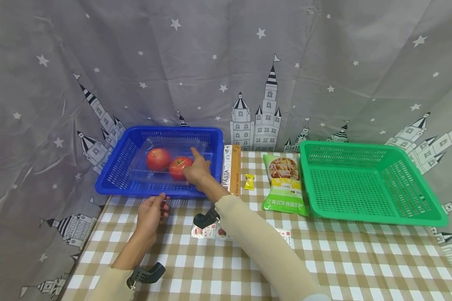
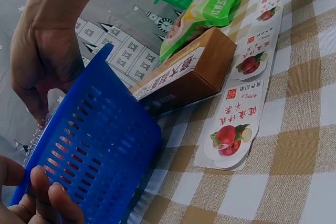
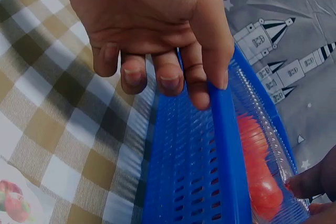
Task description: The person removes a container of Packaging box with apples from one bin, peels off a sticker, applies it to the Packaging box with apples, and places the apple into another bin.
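Inside the blue basket (image 1: 114, 175) lies a clear plastic tray (image 1: 139, 167) with two red apples, one apple (image 1: 158, 159) on the left and another apple (image 1: 178, 168) to its right. My right hand (image 1: 199, 170) reaches over the tray beside the right apple, index finger stretched out; its fingertips show at the edge of the right wrist view. At the basket's near rim, my left hand (image 1: 150, 212) pinches the edge between thumb and forefinger. The right wrist view shows the left hand's thumb (image 3: 214, 51) on top of the rim, other fingers loosely bent outside.
Right of the blue basket stand a pasta box (image 1: 231, 169), a small yellow packet (image 1: 249, 182) and a green food bag (image 1: 285, 184). A green basket (image 1: 346, 217) is at the right. A strip of apple labels (image 2: 231, 135) lies on the checked cloth (image 1: 196, 271), partly under my right arm.
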{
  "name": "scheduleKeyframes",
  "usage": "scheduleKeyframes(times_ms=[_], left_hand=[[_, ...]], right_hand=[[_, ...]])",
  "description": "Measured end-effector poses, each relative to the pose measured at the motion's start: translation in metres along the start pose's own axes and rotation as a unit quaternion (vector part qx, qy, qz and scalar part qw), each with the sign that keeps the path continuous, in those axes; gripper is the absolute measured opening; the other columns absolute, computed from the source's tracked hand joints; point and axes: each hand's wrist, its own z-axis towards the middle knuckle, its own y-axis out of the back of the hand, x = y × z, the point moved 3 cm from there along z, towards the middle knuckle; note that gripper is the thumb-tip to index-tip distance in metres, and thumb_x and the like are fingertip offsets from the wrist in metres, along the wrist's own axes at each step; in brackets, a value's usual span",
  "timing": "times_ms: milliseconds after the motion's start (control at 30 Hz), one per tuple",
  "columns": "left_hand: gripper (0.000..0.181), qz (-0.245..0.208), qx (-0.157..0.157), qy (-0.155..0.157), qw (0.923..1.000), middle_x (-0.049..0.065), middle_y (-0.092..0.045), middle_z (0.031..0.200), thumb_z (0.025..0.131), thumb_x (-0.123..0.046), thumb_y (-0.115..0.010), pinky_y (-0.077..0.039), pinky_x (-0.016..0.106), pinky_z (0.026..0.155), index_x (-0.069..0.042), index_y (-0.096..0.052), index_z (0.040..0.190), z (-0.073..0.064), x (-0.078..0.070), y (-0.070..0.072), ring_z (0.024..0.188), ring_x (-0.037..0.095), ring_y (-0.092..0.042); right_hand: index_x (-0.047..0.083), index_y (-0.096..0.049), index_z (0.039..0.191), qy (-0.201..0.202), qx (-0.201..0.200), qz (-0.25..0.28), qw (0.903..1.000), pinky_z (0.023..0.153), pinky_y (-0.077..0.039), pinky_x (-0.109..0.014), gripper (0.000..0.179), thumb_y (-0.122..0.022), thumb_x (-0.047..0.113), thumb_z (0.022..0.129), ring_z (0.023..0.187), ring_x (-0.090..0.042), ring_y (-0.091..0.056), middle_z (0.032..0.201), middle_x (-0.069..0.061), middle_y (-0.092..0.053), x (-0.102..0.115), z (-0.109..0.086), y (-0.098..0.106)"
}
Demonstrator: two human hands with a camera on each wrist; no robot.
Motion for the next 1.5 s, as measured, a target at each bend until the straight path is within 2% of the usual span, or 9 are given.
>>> scheduleKeyframes(times_ms=[333,600,800,900,1000,1100,1167,1267,1500], left_hand=[[0.026,0.001,0.001,-0.004,1.0000,-0.004,-0.054,0.067,0.103,-0.024,-0.049,-0.037,0.023,0.050,-0.001,-0.061,0.099,-0.003,-0.001,-0.001,0.053,0.007,-0.050],[0.027,0.001,0.006,-0.003,1.0000,-0.004,-0.054,0.067,0.103,-0.023,-0.048,-0.037,0.023,0.050,0.001,-0.060,0.101,-0.002,-0.001,-0.002,0.053,0.007,-0.050],[0.027,0.000,0.007,-0.005,1.0000,-0.004,-0.054,0.066,0.103,-0.024,-0.048,-0.037,0.023,0.050,0.000,-0.060,0.101,-0.002,-0.001,-0.002,0.053,0.007,-0.050],[0.027,-0.001,0.005,-0.004,1.0000,-0.004,-0.054,0.066,0.103,-0.024,-0.049,-0.037,0.023,0.049,0.000,-0.061,0.101,-0.001,-0.001,-0.002,0.053,0.007,-0.050],[0.027,0.001,0.008,-0.003,1.0000,-0.004,-0.054,0.067,0.103,-0.024,-0.049,-0.038,0.023,0.050,0.000,-0.060,0.102,-0.001,-0.001,-0.002,0.053,0.007,-0.051],[0.028,0.003,0.013,0.000,0.9999,-0.004,-0.054,0.068,0.104,-0.026,-0.048,-0.039,0.024,0.051,0.000,-0.060,0.105,-0.001,-0.001,0.000,0.054,0.007,-0.051],[0.029,0.004,0.012,0.003,0.9999,-0.005,-0.054,0.068,0.104,-0.026,-0.048,-0.039,0.023,0.051,0.001,-0.059,0.106,-0.002,-0.001,0.001,0.054,0.006,-0.051],[0.030,0.002,0.010,0.005,0.9999,-0.005,-0.054,0.067,0.104,-0.027,-0.048,-0.039,0.023,0.050,0.001,-0.059,0.106,-0.001,-0.001,0.002,0.054,0.006,-0.050],[0.027,0.002,0.011,0.000,0.9999,-0.005,-0.054,0.067,0.104,-0.025,-0.047,-0.038,0.023,0.050,0.000,-0.059,0.104,-0.001,0.000,0.001,0.053,0.006,-0.050]], right_hand=[[0.030,-0.038,0.152,0.023,-0.010,-0.009,0.9996,0.042,-0.051,-0.030,0.093,-0.058,-0.019,0.075,0.103,-0.043,-0.061,0.149,-0.035,-0.022,0.006,-0.009,0.004],[0.028,-0.038,0.152,0.056,0.012,0.013,0.9983,0.051,-0.056,-0.035,0.090,-0.055,-0.020,0.078,0.093,-0.040,-0.064,0.147,-0.033,-0.027,0.010,-0.016,0.015],[0.026,-0.038,0.152,0.090,0.019,0.005,0.9957,0.072,-0.054,-0.034,0.085,-0.058,-0.015,0.081,0.127,-0.029,-0.040,0.150,-0.019,-0.036,0.014,-0.027,0.026],[0.028,-0.035,0.154,0.093,0.036,0.016,0.9949,0.056,-0.049,-0.026,0.083,-0.057,-0.013,0.085,0.097,-0.022,-0.054,0.144,-0.022,-0.043,0.016,-0.035,0.031],[0.029,-0.035,0.153,0.096,0.045,0.038,0.9936,0.042,-0.038,-0.021,0.081,-0.057,-0.012,0.087,0.056,-0.014,-0.046,0.133,-0.023,-0.052,0.018,-0.044,0.037],[0.031,-0.034,0.154,0.103,0.052,0.046,0.9922,0.039,-0.037,-0.020,0.082,-0.057,-0.012,0.088,0.055,-0.009,-0.044,0.140,-0.018,-0.049,0.018,-0.053,0.044],[0.032,-0.033,0.154,0.110,0.063,0.059,0.9902,0.041,-0.041,-0.020,0.082,-0.056,-0.012,0.089,0.058,-0.009,-0.046,0.158,-0.009,-0.028,0.018,-0.059,0.050],[0.032,-0.032,0.154,0.118,0.083,0.091,0.9854,0.045,-0.046,-0.025,0.081,-0.055,-0.012,0.090,0.052,-0.013,-0.046,0.160,-0.006,-0.023,0.017,-0.067,0.059],[0.035,-0.035,0.152,0.122,0.108,0.140,0.9766,0.058,-0.055,-0.033,0.078,-0.055,-0.010,0.092,0.052,-0.012,-0.049,0.144,-0.017,-0.035,0.006,-0.087,0.086]])
